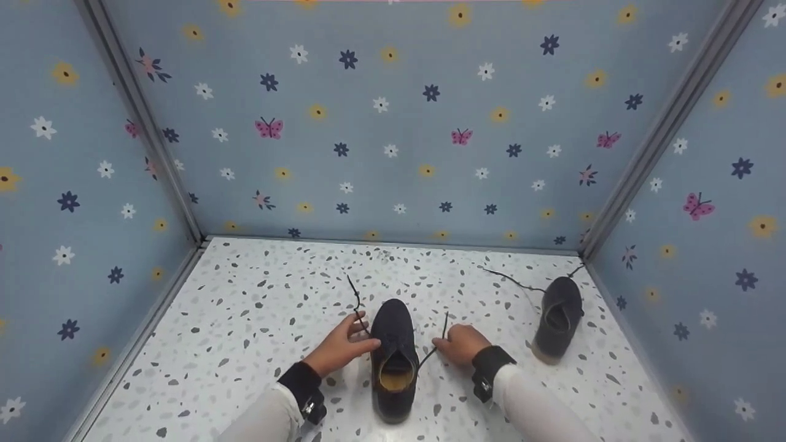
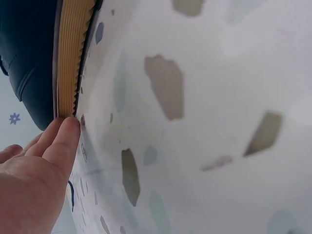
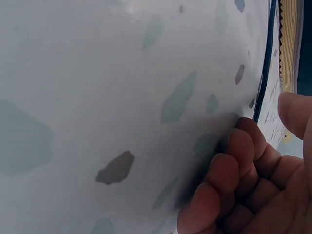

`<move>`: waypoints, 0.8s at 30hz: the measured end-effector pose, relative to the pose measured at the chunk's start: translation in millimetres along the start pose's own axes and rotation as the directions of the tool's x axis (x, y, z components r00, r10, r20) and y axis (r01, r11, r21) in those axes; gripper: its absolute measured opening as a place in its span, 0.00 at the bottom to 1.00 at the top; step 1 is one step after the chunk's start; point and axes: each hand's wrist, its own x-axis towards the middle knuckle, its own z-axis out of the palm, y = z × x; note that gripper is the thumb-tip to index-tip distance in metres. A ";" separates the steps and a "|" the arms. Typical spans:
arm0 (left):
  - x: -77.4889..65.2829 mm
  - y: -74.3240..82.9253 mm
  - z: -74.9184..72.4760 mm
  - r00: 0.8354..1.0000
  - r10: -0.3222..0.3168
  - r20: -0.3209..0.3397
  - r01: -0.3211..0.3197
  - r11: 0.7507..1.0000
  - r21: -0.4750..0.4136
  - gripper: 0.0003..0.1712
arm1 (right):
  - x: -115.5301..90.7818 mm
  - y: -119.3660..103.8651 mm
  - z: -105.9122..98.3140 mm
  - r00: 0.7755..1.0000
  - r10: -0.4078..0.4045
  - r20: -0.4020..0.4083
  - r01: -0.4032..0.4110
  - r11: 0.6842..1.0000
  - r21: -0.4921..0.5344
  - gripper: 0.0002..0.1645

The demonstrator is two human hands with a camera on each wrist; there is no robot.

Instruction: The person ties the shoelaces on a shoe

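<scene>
Head view, leftmost: a blue wall (image 1: 86, 270) printed with flowers meets the white, speckled tabletop (image 1: 245, 307). Next comes the left hand (image 1: 339, 351), a black band (image 1: 302, 390) at its wrist, fingers and thumb apart, the thumb touching the near shoe (image 1: 393, 325). The left lace (image 1: 355, 291) runs forward past those fingers. Between the two hands the shoe stands upright, toe towards the back wall (image 1: 368, 178); its upper is dark navy and smooth, the opening gapes over a yellowish insole (image 1: 396, 380), and the left wrist view shows a tan, ribbed sole (image 2: 67, 58). The right lace (image 1: 446, 322) bends out to the right hand (image 1: 465, 344), whose fingers are curled, thumb off the fingertips; whether they grip the lace I cannot tell. Farther right, the other shoe (image 1: 552, 344) stands upright, dark too, one lace (image 1: 519, 282) trailing left.
</scene>
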 end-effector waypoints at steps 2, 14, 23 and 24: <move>1.9 2.6 -1.0 0.999 -0.027 -0.020 0.027 0.999 -0.032 0.49 | 0.9 -1.2 0.3 1.000 0.016 0.007 -0.016 1.000 -0.009 0.28; 16.8 8.6 -1.0 0.990 -0.119 -0.082 0.107 0.985 -0.133 0.45 | 2.0 -3.2 2.9 0.999 0.031 0.016 -0.030 0.998 -0.061 0.24; 10.6 7.1 1.5 0.986 -0.161 -0.030 0.158 0.983 -0.093 0.56 | 1.5 -4.8 1.0 0.998 0.036 0.042 -0.034 0.998 -0.046 0.18; 9.4 7.4 2.7 0.986 -0.163 -0.018 0.161 0.983 -0.086 0.58 | 1.6 -4.1 1.4 0.999 0.032 0.040 -0.031 0.999 -0.041 0.18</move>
